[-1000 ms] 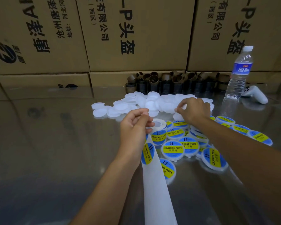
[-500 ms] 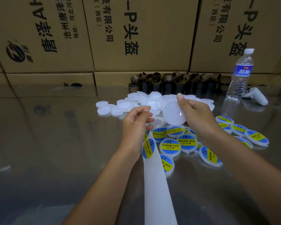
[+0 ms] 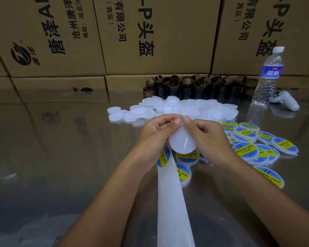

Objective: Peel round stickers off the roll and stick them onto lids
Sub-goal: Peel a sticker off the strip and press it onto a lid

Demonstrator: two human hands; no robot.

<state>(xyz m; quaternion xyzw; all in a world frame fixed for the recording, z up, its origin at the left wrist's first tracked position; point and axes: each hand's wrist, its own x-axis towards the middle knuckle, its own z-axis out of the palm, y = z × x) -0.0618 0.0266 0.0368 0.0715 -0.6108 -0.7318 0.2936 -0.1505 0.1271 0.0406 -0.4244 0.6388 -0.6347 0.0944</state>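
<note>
I see the right hand (image 3: 207, 138) pinching a smooth, translucent round lid (image 3: 182, 141) by its far rim, flat face toward the camera, mid-table. The left hand (image 3: 157, 132) curls round a glossy white strip (image 3: 173, 202) running near to far, with a blue-yellow sticker (image 3: 163, 156) just below the lid.

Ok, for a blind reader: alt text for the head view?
The right hand holds a blank white lid beside the left hand, which grips a sticker strip, over a table. Behind lie piled plain lids, with labelled lids to the right.
</note>
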